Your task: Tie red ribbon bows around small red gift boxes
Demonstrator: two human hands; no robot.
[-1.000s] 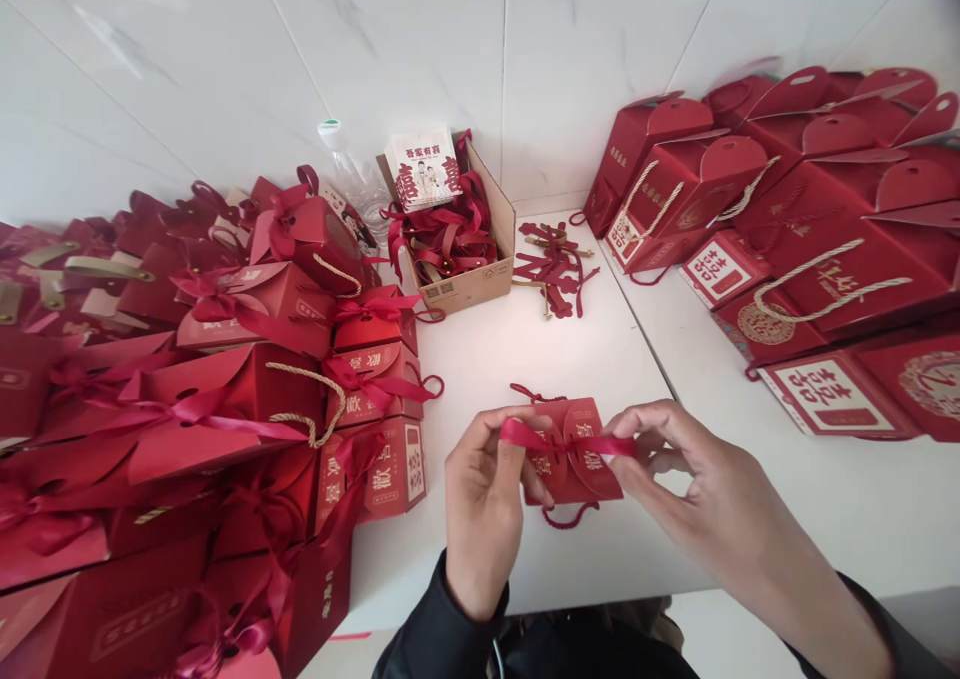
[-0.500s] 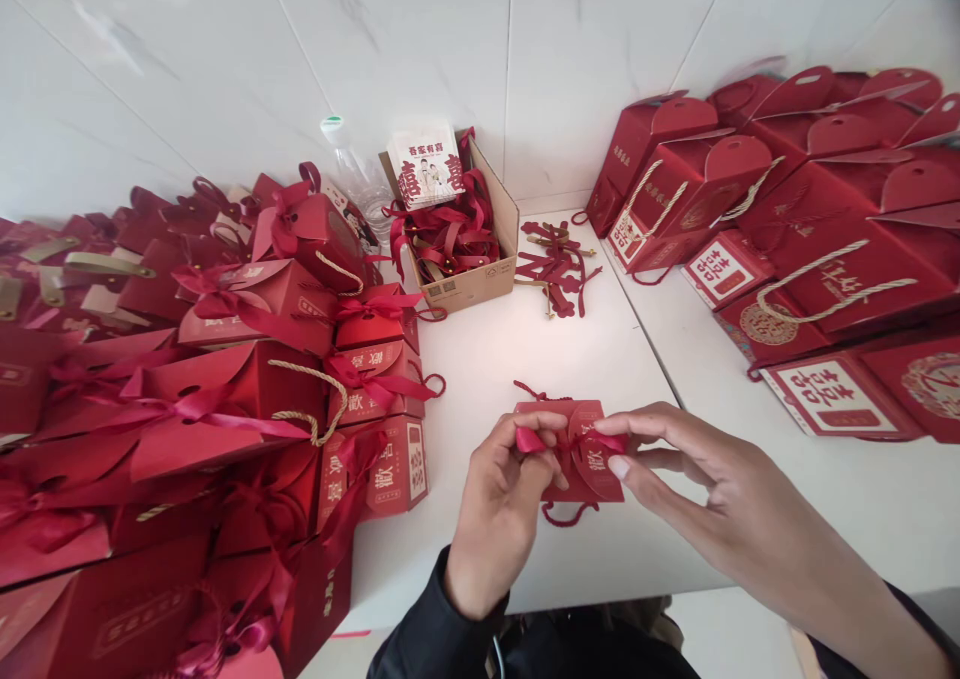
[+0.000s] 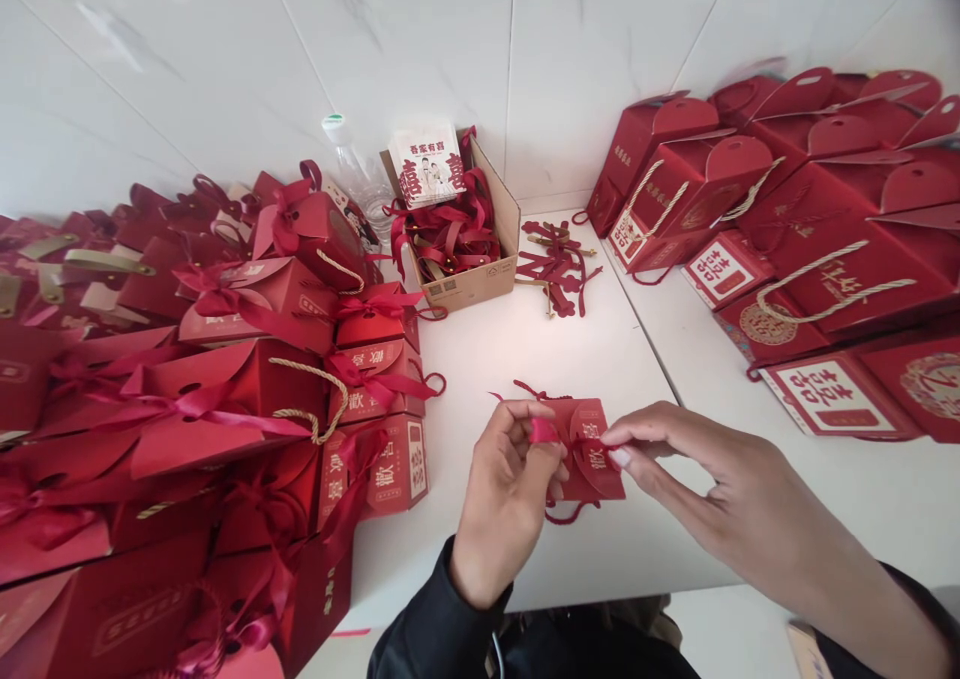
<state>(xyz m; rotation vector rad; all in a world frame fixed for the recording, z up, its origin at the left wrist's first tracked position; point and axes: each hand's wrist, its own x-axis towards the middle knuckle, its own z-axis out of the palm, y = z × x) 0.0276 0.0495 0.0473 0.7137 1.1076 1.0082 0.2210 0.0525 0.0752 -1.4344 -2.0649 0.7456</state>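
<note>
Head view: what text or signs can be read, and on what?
"吾家有喜": card stack in the cardboard box.
"歡", "喜": small box, its ribbon pinched by left hand and right hand.
"歡": stacked boxes at left.
"囍": white labels at right.
Cardboard box sticker: too small to read.

A small box [image 3: 586,481] lies on the table [image 3: 510,359], stacked boxes [image 3: 225,399] left, carton [image 3: 480,281] behind.
</note>
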